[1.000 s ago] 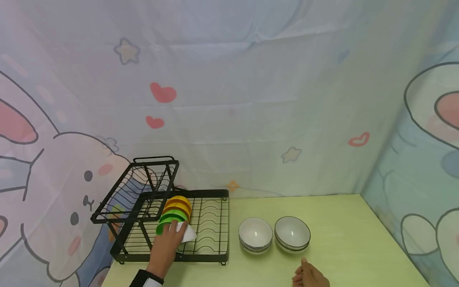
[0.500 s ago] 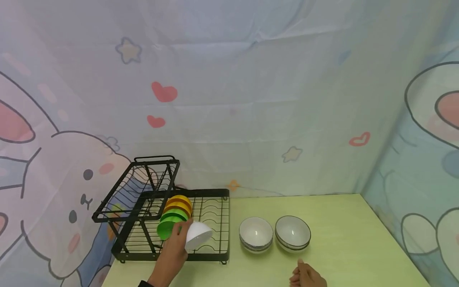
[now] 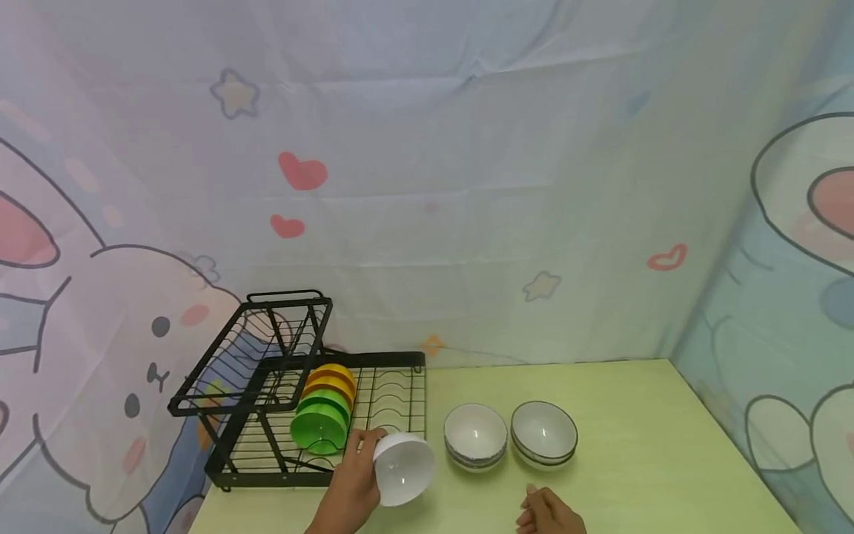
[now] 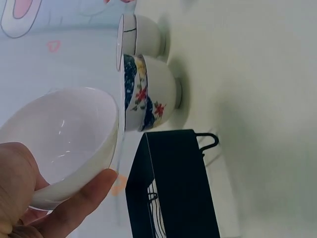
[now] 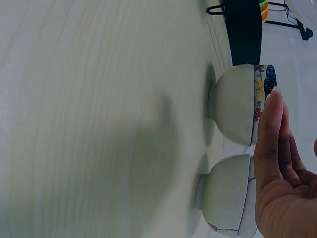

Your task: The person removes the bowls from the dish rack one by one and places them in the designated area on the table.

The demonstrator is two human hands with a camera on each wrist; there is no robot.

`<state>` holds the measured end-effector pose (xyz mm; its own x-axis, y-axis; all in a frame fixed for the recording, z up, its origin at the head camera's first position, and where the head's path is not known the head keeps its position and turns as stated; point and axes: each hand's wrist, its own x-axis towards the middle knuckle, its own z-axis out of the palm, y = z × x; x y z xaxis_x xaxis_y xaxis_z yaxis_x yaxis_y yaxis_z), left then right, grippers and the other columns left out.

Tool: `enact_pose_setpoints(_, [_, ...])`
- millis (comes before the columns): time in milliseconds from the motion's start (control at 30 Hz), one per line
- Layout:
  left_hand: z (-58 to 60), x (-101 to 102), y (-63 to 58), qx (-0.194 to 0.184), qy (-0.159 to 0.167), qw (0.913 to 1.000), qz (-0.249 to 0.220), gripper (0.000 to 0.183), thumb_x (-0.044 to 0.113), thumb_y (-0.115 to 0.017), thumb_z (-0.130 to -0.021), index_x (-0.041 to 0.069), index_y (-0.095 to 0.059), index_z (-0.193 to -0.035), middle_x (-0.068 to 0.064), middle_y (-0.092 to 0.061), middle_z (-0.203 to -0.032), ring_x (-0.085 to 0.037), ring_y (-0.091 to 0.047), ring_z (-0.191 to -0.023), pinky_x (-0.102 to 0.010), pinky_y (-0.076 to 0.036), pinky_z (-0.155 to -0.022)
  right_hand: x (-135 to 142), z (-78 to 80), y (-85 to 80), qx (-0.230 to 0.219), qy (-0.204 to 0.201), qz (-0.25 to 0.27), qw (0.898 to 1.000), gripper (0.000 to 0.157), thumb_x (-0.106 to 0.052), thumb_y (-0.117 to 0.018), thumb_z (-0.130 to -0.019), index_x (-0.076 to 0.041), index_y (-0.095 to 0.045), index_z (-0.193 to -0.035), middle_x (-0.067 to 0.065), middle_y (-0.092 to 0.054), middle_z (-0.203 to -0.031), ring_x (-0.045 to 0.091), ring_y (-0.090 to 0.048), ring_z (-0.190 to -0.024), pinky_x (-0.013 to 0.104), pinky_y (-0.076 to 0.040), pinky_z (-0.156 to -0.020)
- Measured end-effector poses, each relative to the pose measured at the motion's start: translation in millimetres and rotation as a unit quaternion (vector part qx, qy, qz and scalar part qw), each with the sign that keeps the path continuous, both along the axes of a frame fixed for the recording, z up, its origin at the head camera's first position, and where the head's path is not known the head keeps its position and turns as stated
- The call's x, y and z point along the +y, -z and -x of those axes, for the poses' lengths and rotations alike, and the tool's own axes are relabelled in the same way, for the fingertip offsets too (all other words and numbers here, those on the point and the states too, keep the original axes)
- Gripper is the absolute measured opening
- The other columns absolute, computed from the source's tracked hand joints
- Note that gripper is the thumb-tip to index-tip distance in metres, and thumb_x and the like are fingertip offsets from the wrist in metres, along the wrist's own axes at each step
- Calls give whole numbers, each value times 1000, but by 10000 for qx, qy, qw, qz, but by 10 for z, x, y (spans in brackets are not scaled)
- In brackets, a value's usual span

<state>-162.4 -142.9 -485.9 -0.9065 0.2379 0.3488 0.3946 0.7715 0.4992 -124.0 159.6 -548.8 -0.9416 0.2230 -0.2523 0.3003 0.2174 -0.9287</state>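
In the head view my left hand [image 3: 353,480] grips a white bowl [image 3: 404,470] by its rim, tilted with its inside toward me, over the front right corner of the black dish rack [image 3: 280,480]. The left wrist view shows thumb and fingers on either side of the same bowl [image 4: 64,134]. My right hand [image 3: 550,512] holds nothing; its fingers are extended and slightly bent in the right wrist view. It hovers in front of two bowl stacks: a floral-banded stack [image 3: 476,434] and a dark-rimmed stack [image 3: 545,432].
Green bowls [image 3: 319,432] and yellow bowls [image 3: 333,374] stand on edge in a row in the rack's lower tier. A smaller upper tier [image 3: 267,356] rises at the rack's left. The pale yellow-green table [image 3: 654,452] meets a printed cloth backdrop [image 3: 427,185].
My left hand has brought the white bowl out of the rack, moving right and toward me, and the bowl's inside has turned into view. My right hand has shifted slightly left.
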Motion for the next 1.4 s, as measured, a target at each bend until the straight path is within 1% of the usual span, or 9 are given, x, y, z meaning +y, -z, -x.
enact_pose_setpoints(300, [-22,152,107,-200,346,9992,-37,61,-10,-76,-76,13,-49,-126,-6,-46,-106,-27,-68,-79,-33,-58,-63,-98,-17,-31,111,-482,95,9987,59,-56,-53,-95,2,-62,-93,4,-67,-73,17,-67,-66,26,-56,-60])
enact_pose_setpoints(500, [-24,227,167,-187,440,9989,-28,60,-8,-77,-76,11,-49,-126,-6,-47,-106,-27,-67,-82,-35,-59,-67,-188,-41,-64,149,-652,17,9978,47,-46,-53,-99,0,-62,-95,2,-67,-73,14,-67,-66,25,-55,-60])
enact_pose_setpoints(633, [-24,266,187,-362,397,9985,-109,58,-10,-74,-77,11,-49,-124,-7,-47,-106,-29,-68,-85,-33,-59,-67,-217,-52,-83,159,-870,29,9961,47,-48,-52,-99,-2,-62,-96,4,-68,-77,15,-67,-66,27,-56,-58])
enact_pose_setpoints(800, [-6,318,229,-578,376,9975,-168,58,-8,-75,-77,11,-50,-125,-7,-48,-108,-29,-69,-88,-32,-60,-69,-223,-37,-117,156,-1473,201,9888,48,-53,-50,-99,-6,-60,-104,4,-69,-83,17,-69,-67,29,-57,-59])
enact_pose_setpoints(933, [17,376,288,-640,326,9972,-230,60,-9,-76,-76,13,-49,-125,-5,-48,-110,-31,-69,-92,-32,-61,-73,-240,-8,-169,312,-1927,147,9806,42,-47,-49,-101,-7,-57,-110,6,-69,-88,17,-69,-68,27,-57,-60])
enact_pose_setpoints(1033, [24,427,302,-709,223,9968,-284,59,-11,-73,-77,13,-50,-125,-5,-49,-110,-32,-69,-94,-33,-61,-74,-264,19,-178,436,-2152,152,9755,38,-43,-48,-103,-7,-55,-113,11,-70,-94,17,-69,-69,25,-57,-60])
enact_pose_setpoints(1133, [36,469,309,-796,161,9962,-312,55,-12,-69,-80,13,-51,-125,-5,-50,-111,-32,-69,-95,-33,-61,-74,-290,38,-157,471,-2323,209,9713,38,-43,-47,-103,-7,-53,-115,10,-69,-95,16,-69,-69,25,-57,-60])
enact_pose_setpoints(1233, [59,495,333,-716,211,9967,-318,50,-12,-66,-83,11,-52,-125,-6,-51,-112,-31,-70,-95,-30,-61,-73,-320,59,-158,458,-2413,254,9690,40,-43,-49,-103,-6,-52,-117,7,-68,-94,16,-68,-69,26,-57,-60])
enact_pose_setpoints(1400, [123,538,360,-431,258,9984,-269,51,-12,-68,-81,11,-53,-123,-7,-53,-111,-30,-70,-95,-31,-60,-71,-353,134,-194,497,-2476,92,9675,46,-46,-49,-102,-3,-51,-119,6,-67,-89,15,-68,-67,26,-56,-60])
